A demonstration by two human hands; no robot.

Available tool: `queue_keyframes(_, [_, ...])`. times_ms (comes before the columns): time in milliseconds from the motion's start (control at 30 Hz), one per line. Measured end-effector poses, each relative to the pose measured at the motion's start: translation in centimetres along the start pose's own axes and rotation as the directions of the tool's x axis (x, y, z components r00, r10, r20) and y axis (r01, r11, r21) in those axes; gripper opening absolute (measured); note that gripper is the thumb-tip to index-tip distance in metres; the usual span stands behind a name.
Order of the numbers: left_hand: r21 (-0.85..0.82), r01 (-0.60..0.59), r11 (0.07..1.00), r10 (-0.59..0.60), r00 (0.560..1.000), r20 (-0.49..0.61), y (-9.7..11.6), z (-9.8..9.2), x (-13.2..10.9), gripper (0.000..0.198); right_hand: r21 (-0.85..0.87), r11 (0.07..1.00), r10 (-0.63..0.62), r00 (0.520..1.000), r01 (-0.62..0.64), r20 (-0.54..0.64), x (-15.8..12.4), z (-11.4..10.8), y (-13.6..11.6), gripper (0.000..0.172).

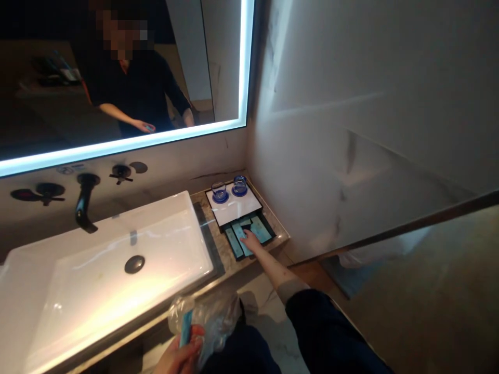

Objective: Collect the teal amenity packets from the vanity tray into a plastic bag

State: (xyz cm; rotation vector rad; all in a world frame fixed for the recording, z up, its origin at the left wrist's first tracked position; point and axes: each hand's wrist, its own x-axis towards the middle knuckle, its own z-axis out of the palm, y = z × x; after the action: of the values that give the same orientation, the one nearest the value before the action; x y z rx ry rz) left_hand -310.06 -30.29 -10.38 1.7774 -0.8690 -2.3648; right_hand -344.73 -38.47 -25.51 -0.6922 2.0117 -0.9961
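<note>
Right hand [251, 241] is reaching into the tray [268, 240] of blue packets [260, 230].
Its fingers are lying flat on a packet, not closed; packets are running lengthwise toward eleven o'clock. Left hand [180, 356], at seven o'clock, is gripping another blue packet and a plastic bag [212, 314].

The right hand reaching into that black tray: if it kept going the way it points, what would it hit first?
Probably the white tray top just beyond the blue packets under the right hand; depth is hard to judge.
</note>
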Motion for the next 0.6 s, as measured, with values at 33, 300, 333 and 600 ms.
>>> queue_keyframes(33, [-0.019, 0.002, 1.000, -0.002, 1.000, -0.017, 0.4, 0.3, 0.0, 0.083, -0.026, 0.999, -0.018, 1.000, 0.018, 0.019, 0.9, 0.4, -0.2, 0.053])
queue_keyframes(300, [-0.285, -0.088, 0.954, 0.061, 0.993, -0.100, 2.6, 2.5, -0.6, 0.078, -0.177, 0.974, -0.133, 0.990, 0.138, 0.036, 1.3, 0.6, -0.8, 0.057])
queue_keyframes(333, [-0.298, -0.092, 0.950, 0.068, 0.993, -0.092, 2.7, 2.6, -0.5, 0.076, -0.185, 0.971, -0.152, 0.988, 0.153, 0.019, 0.8, 0.3, -0.9, 0.055])
queue_keyframes(600, [-0.256, 0.011, 0.967, 0.023, 0.992, 0.127, 2.7, 5.1, 1.3, 0.065, 0.264, 0.940, -0.328, 0.781, 0.216, 0.532, -10.8, 3.3, -4.0, 0.029])
